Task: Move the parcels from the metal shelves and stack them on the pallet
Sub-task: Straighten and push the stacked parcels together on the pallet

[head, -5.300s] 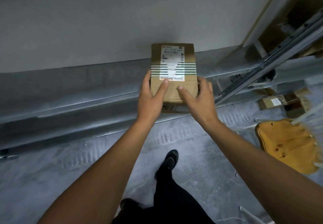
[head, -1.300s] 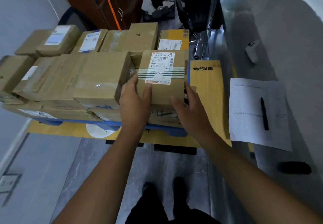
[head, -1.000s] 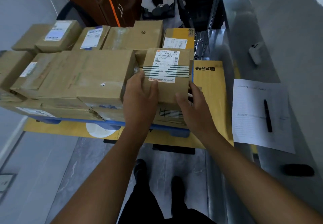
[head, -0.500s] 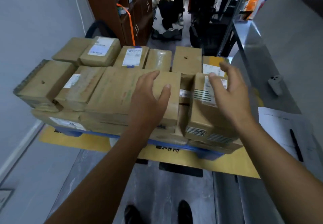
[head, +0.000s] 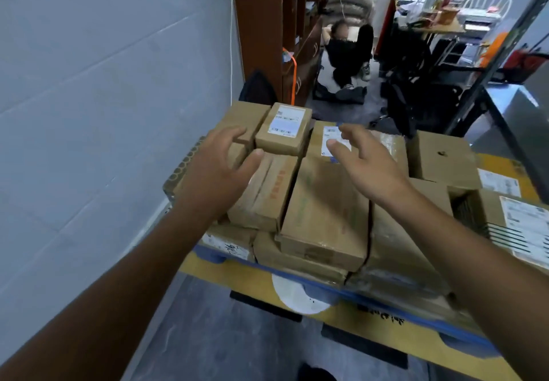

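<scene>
Fingers (head: 234, 135) of left hand (head: 218, 181) spread wide, holding nothing, over the parcels at the pallet's left edge; can't tell if they touch. Right hand (head: 371, 169) same: fingers splayed, empty, above the far end of the long flat parcel (head: 323, 211), partly covering its white label.

All parcels sit on the blue pallet (head: 215, 257), two layers at the near edge, packed tight side by side.
- Long flat parcel: long axis runs near edge to far edge, label end far.
- Red-print parcel (head: 269, 193): just left of it, same direction, touching.
- Small labelled parcel (head: 283, 128): on top at far-left corner, label up.
- Striped-label parcel (head: 518, 229): at right edge.

Pallet stands on yellow cardboard sheet (head: 421, 334) on grey floor (head: 225, 342). Grey wall (head: 89, 113) runs close along left edge, narrow gap only. Floor open along near edge. Metal shelf (head: 511, 107) and its dark upright (head: 487, 65) crowd the right side. Beyond far edge: brown bookcase (head: 261, 24), person seated on floor (head: 347, 51), cluttered desk (head: 439, 18).
</scene>
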A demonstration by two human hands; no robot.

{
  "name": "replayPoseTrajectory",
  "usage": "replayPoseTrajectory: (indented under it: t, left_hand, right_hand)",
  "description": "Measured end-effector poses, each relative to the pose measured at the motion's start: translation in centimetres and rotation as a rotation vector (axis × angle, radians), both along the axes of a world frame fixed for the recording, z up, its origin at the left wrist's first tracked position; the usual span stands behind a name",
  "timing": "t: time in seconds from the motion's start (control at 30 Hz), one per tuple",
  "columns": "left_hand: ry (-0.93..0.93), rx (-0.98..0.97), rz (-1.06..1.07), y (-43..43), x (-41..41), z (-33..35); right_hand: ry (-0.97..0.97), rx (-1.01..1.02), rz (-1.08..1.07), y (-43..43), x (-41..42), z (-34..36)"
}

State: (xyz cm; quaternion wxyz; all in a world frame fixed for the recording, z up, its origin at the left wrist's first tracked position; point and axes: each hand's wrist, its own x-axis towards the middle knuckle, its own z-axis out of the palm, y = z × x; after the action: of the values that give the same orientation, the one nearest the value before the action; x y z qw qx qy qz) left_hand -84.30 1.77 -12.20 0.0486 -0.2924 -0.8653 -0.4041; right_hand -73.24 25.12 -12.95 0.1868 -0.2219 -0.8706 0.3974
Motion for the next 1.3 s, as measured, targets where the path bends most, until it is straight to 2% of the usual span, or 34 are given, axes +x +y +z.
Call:
replayPoseTrajectory:
  t: [0.23, 0.47, 0.67, 0.8, 0.97, 1.3]
  left_hand:
    - [-0.044, -0.102, -0.059, 1.4, -11.0, -1.0]
    - [-0.147, -0.23, -0.176, 4.3, -21.9, -3.1]
    - [-0.232, -0.289, -0.273, 6.2, -29.4, -5.6]
    - [-0.328, -0.29, -0.333, 7.5, -31.8, -8.0]
    - [-0.356, -0.215, -0.39, 8.7, -31.7, -9.9]
    - [-0.428, -0.208, -0.488, 9.0, -32.0, -10.5]
  right_hand:
    - [-0.12, 0.135, 0.062, 1.4, -9.6, -1.9]
    - [-0.198, 0.094, 0.043, 4.2, -17.9, -4.2]
    - [-0.319, 0.088, -0.039, 4.6, -21.2, -5.9]
    - [-0.391, 0.188, -0.077, 4.2, -22.1, -7.3]
    - [-0.389, 0.209, -0.125, 3.2, -22.5, -8.8]
    - [-0.374, 0.133, -0.196, 1.7, -22.4, -8.9]
